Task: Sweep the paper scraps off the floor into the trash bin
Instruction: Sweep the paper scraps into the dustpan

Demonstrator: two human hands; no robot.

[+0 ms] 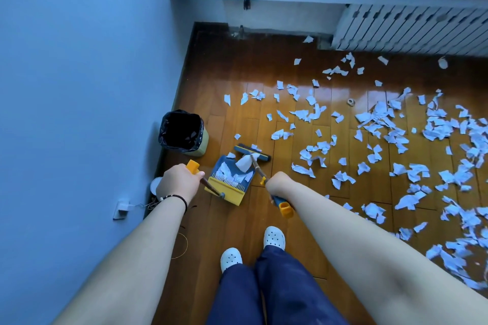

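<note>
White paper scraps (390, 140) lie scattered over the wooden floor, thickest at the right. A blue and yellow dustpan (229, 182) rests on the floor in front of me with several scraps in it. My left hand (177, 182) grips the dustpan's handle near its yellow end. My right hand (277, 184) holds the broom handle; the blue broom head (252, 152) sits at the dustpan's mouth, a scrap against it. A trash bin (183, 132) with a black liner stands by the wall, just left of the dustpan.
A blue wall (79, 87) runs along the left with a plug and cord low down. A white radiator (412, 31) and a dark sill sit at the back. My feet in white clogs (274, 238) stand behind the dustpan. A small tape roll (351, 102) lies among the scraps.
</note>
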